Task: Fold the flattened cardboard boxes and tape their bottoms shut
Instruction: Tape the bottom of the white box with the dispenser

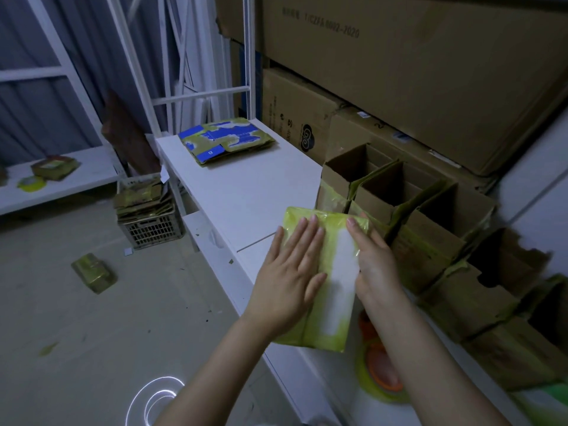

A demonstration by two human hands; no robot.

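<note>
The box (pixel 336 290) sits bottom-up at the tabletop's (pixel 246 186) near edge. The left hand (pixel 289 272) presses flat on it, fingers straight. The right hand (pixel 373 265) clasps its right side. It is probably light, thin-walled and glossy-slick: grip opposite side walls.

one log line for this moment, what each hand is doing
left hand: flat on box | right hand: grips box's right edge | tape roll: not in hand
</note>
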